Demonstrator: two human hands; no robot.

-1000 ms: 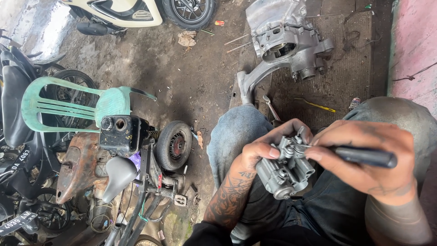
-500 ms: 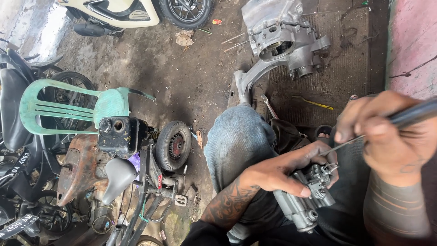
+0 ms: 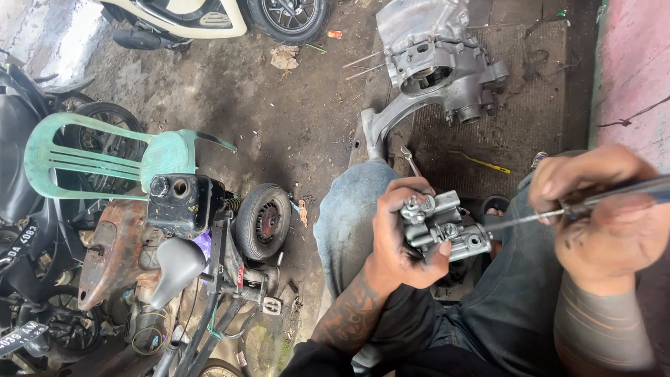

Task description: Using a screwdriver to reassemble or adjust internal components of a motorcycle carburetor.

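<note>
Head view, the only 1 here. The left hand [image 3: 405, 237] wraps around a small grey metal carburetor [image 3: 440, 227], fingers curled over its near side and thumb pressed on the lower edge, so the part sits clamped above the lap between the knees. It is held tilted with 1 open side turned toward the other hand, which gives the tool a straight line in. The right hand [image 3: 600, 209] is closed in a fist on the handle of a screwdriver [image 3: 530, 218]; its thin shaft runs level to the left and the tip meets the carburetor's right side. Holding the handle far back keeps the fist clear of the part.

Beyond the knees, a large engine case [image 3: 440, 70] lies on a dark mat [image 3: 537, 98], with a wrench [image 3: 410, 160] near the left knee and a thin yellow tool [image 3: 481, 162] on the mat's near edge, all close enough to reach. To the left stand a green plastic chair [image 3: 98, 157], a rusty stripped frame [image 3: 125, 251] and a small wheel [image 3: 264, 220]. A scooter [image 3: 209, 17] is parked at the top.
</note>
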